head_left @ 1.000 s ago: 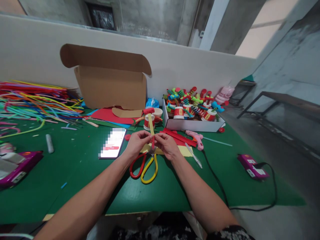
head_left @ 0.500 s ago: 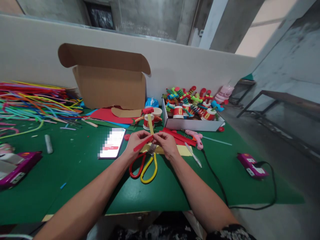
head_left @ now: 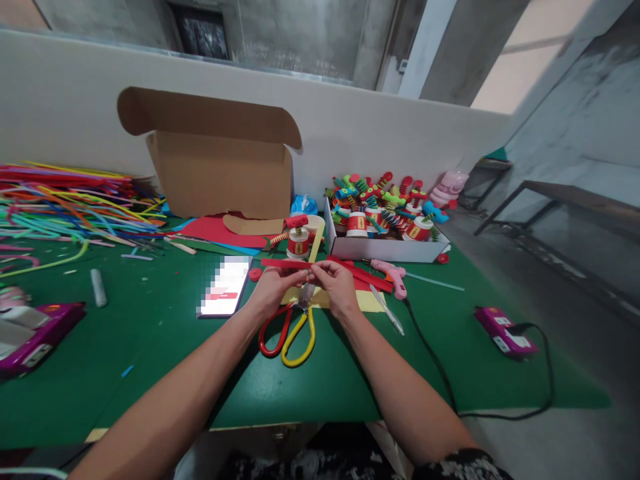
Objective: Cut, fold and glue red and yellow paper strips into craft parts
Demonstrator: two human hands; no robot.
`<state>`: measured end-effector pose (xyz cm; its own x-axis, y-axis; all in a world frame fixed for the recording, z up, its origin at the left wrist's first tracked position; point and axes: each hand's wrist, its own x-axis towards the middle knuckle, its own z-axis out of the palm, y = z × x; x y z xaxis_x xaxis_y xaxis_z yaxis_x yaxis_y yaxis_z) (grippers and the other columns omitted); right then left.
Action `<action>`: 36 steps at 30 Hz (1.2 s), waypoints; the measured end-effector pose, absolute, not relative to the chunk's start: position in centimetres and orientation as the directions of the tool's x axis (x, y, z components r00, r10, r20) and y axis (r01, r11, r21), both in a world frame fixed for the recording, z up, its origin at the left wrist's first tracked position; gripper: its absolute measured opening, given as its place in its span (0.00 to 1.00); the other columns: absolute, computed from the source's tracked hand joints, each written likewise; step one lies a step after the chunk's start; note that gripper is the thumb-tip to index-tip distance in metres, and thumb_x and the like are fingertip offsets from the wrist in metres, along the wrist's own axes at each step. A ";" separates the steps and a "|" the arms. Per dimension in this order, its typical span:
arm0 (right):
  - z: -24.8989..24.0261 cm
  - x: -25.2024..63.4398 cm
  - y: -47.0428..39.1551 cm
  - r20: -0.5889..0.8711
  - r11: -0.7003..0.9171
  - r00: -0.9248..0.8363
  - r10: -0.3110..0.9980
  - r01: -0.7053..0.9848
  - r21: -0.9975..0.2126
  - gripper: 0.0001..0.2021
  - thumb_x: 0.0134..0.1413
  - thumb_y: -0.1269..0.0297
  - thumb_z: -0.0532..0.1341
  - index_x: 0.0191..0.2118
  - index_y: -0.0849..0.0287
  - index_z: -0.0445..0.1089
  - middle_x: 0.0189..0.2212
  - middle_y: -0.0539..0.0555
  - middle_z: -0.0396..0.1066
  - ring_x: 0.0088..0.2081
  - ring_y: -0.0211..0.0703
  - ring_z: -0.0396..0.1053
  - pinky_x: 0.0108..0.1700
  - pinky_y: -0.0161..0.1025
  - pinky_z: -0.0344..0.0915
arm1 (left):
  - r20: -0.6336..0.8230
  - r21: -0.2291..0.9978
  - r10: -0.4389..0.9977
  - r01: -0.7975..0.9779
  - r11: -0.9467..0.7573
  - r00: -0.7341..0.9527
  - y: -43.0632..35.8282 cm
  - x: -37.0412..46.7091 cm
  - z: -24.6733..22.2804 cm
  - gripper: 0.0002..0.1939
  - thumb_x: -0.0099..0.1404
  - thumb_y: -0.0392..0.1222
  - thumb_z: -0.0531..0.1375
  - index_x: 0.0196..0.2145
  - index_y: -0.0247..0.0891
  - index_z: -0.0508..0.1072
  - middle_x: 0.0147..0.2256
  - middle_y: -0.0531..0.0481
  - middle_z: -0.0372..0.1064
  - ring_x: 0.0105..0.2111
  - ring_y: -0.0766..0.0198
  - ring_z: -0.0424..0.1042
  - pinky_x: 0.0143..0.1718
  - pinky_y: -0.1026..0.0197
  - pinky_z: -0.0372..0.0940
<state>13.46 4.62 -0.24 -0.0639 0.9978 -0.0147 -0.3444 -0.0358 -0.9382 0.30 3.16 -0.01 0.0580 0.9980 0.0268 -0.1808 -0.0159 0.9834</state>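
Note:
A red paper strip [head_left: 285, 264] and a pale yellow paper strip [head_left: 317, 241] cross at my fingertips. The red one points left, while the yellow one stands up and away from me. My left hand [head_left: 273, 288] is closed, pinching near the crossing from the left. From the right, my right hand [head_left: 339, 287] pinches the same spot, fingers closed. Exactly how the strips are joined is hidden by the fingers. Below the hands lie scissors [head_left: 298, 333] with one red and one yellow handle. Behind the strips stands a cup figure [head_left: 298, 244] with a red band and coiled paper arms.
A white box [head_left: 385, 251] of colourful cup figures stands back right. Near it are a pink glue gun [head_left: 393, 275], red strips [head_left: 367, 275] and a capped knife or pen [head_left: 390, 313]. Left are a phone [head_left: 227, 287], pipe cleaners [head_left: 75, 200] and a cardboard box [head_left: 220, 170].
The red strip has swung from slanting down-left to nearly level. The yellow strip has tilted from leaning left to leaning right. Both hands stay over the scissors.

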 end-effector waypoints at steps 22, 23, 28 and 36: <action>-0.3 13.2 4.2 -0.069 -0.111 -0.141 0.988 -0.321 -0.941 0.14 0.33 0.55 0.69 0.25 0.60 0.70 0.19 0.47 0.69 0.20 0.33 0.65 0.28 0.33 0.66 | 0.029 0.999 0.999 -0.043 -0.030 -0.039 3.7 -0.3 -0.9 0.18 0.47 0.52 0.66 0.25 0.32 0.74 0.23 0.48 0.71 0.24 0.64 0.67 0.26 0.64 0.60; -0.2 13.3 4.3 -0.069 -0.113 -0.146 0.987 -0.317 -0.942 0.14 0.33 0.55 0.69 0.25 0.60 0.70 0.19 0.48 0.70 0.20 0.33 0.66 0.28 0.33 0.65 | 0.030 0.999 0.999 -0.037 -0.032 -0.044 3.7 -0.3 -1.0 0.18 0.47 0.52 0.66 0.25 0.32 0.74 0.23 0.48 0.71 0.24 0.63 0.67 0.26 0.64 0.60; -0.2 13.4 4.3 -0.056 -0.107 -0.180 0.982 -0.287 -0.952 0.15 0.31 0.56 0.70 0.24 0.60 0.69 0.20 0.48 0.70 0.21 0.33 0.67 0.29 0.34 0.66 | 0.039 0.999 0.998 -0.032 -0.041 -0.052 3.9 -0.5 -1.3 0.19 0.47 0.53 0.66 0.27 0.31 0.75 0.24 0.47 0.71 0.24 0.63 0.68 0.26 0.63 0.60; -0.4 13.3 4.4 -0.035 -0.065 -0.113 0.993 -0.280 -0.958 0.17 0.30 0.58 0.70 0.25 0.60 0.66 0.19 0.47 0.69 0.22 0.36 0.69 0.31 0.35 0.67 | -0.002 0.986 1.000 -0.167 0.002 0.000 4.1 -0.1 -1.5 0.18 0.46 0.51 0.67 0.27 0.32 0.73 0.23 0.49 0.70 0.22 0.67 0.66 0.24 0.65 0.59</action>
<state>13.32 4.44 -0.44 -0.1130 0.9930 -0.0348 -0.2796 -0.0654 -0.9579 -0.11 4.05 -1.45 0.0000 1.0000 -0.0024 -0.1668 0.0023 0.9860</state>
